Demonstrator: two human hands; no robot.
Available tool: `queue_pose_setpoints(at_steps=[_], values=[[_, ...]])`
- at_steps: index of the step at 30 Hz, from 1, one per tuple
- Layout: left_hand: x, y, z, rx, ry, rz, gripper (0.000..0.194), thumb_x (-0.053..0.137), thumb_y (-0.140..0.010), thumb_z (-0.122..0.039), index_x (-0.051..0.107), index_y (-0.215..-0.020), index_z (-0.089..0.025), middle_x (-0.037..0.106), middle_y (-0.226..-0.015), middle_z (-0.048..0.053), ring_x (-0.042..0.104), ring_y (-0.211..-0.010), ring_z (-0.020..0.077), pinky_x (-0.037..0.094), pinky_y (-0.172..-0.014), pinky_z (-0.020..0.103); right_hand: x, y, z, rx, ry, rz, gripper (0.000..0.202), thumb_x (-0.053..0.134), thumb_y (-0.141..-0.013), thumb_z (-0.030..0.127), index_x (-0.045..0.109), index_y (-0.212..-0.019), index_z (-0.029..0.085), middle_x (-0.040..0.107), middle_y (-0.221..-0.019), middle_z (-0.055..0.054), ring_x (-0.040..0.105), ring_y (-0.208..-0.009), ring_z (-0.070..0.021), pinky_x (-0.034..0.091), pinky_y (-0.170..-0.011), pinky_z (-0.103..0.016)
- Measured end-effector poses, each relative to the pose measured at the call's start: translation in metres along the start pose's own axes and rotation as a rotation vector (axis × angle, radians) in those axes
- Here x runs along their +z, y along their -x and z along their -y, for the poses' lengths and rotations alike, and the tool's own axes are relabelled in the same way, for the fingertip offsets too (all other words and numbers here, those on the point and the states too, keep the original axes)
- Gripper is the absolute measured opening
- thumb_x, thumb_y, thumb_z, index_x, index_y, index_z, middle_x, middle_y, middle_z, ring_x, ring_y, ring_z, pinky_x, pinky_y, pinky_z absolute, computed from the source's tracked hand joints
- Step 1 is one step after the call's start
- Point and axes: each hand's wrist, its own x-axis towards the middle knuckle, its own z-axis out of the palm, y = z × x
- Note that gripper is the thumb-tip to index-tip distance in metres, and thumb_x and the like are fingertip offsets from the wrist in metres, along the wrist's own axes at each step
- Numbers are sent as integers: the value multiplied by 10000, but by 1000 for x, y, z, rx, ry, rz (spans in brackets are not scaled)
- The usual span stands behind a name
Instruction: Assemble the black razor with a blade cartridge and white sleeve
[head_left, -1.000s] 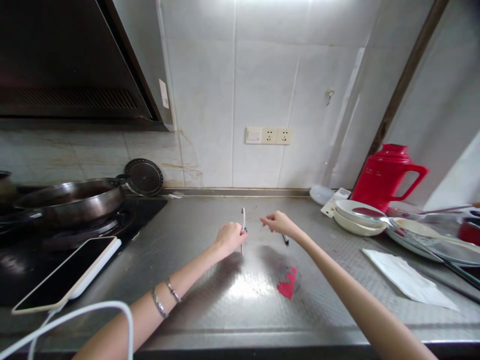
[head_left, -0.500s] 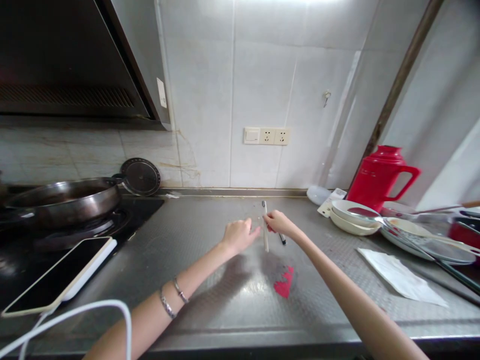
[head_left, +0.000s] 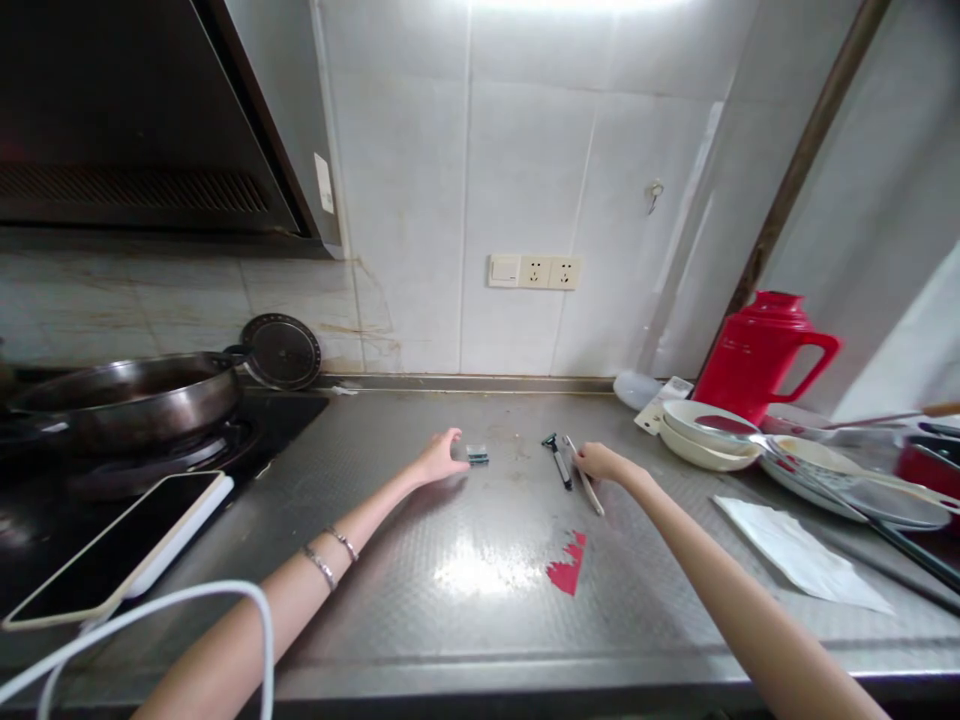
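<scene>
My right hand (head_left: 598, 462) is closed around a slim, pale toothbrush (head_left: 593, 499), low over the steel counter (head_left: 375, 580). Just left of the toothbrush lies a razor (head_left: 559, 464) with a dark head and a grey-and-black handle. My left hand (head_left: 438, 459), wearing two bracelets on the arm, has its thumb and fingers apart. Beside its fingertips sits a small, clear and dark item (head_left: 478, 455), perhaps a blade case; I see a slight gap between them.
A torn red patch (head_left: 568, 565) marks the counter in front. At left are a phone (head_left: 120, 545), a white cable (head_left: 247, 592) and a pan (head_left: 142, 400) on the stove. Bowls (head_left: 709, 450), plates, a red thermos (head_left: 761, 355) and a white tissue (head_left: 802, 550) occupy the right side.
My right hand has moved right and slightly nearer with the toothbrush, which now slants. My left hand has shifted left. The razor and the small clear item now show fully.
</scene>
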Motion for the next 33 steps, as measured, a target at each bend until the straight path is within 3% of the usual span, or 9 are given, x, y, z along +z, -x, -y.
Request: queue_pose_setpoints(at_steps=[5, 10, 15, 19, 23, 27, 30, 33], values=[[6, -2, -8, 56, -46, 67, 710, 655, -587, -221, 398, -1239, -104, 502, -1245, 173, 474, -1144, 264, 354, -970, 355, 2, -8, 0, 17, 43, 5, 372, 378, -828, 245, 704, -880, 73, 681, -908, -199, 648, -844, -238, 441, -661, -259], [11, -4, -9, 38, -52, 70, 666, 616, -618, -199, 390, -1242, -136, 548, -1202, 142, 524, -1090, 247, 375, -944, 343, 2, -5, 2, 44, 67, -6, 403, 370, -844, 317, 676, -980, 94, 656, -1002, -201, 636, -895, -239, 446, -686, -268], [13, -6, -6, 34, -53, 39, 608, 614, -620, -204, 428, -1196, -143, 583, -1132, 118, 556, -1020, 225, 402, -901, 323, -12, 5, 4, 50, 85, -51, 492, 297, -872, 410, 674, -964, 109, 650, -1001, -205, 623, -915, -267, 445, -685, -304], [16, -8, -8, 18, -46, -10, 529, 616, -627, -223, 476, -1131, -144, 606, -1032, 95, 567, -954, 215, 423, -854, 324, -30, 18, 13, 31, 114, -118, 451, 295, -870, 394, 665, -936, 143, 652, -975, -178, 622, -894, -267, 434, -660, -306], [23, -11, -23, 39, 34, -47, 542, 610, -627, -201, 455, -1141, -131, 578, -1049, 98, 554, -956, 199, 418, -863, 320, -47, 34, 36, -130, 135, -198, 325, 463, -796, 371, 602, -1036, 201, 645, -971, -110, 613, -870, -240, 417, -657, -280], [29, -11, -50, 201, 93, 10, 601, 616, -620, -192, 415, -1185, -143, 543, -1110, 98, 512, -1027, 211, 392, -909, 334, -54, 46, 62, -396, 21, -166, 623, 630, -662, 462, 460, -1229, 271, 555, -1142, -75, 582, -920, -216, 411, -687, -258], [30, -9, -68, 295, 109, 24, 604, 615, -622, -179, 413, -1191, -165, 520, -1149, 95, 476, -1073, 223, 369, -939, 347, -53, 52, 75, -445, 6, -142, 757, 675, -594, 508, 424, -1265, 264, 521, -1162, -85, 563, -963, -237, 412, -703, -266], [31, -5, -76, 342, 129, 11, 590, 616, -621, -168, 424, -1179, -154, 515, -1152, 102, 466, -1081, 225, 368, -941, 342, -52, 55, 79, -447, 20, -150, 648, 656, -628, 501, 473, -1199, 256, 539, -1128, -75, 570, -942, -230, 406, -689, -258]])
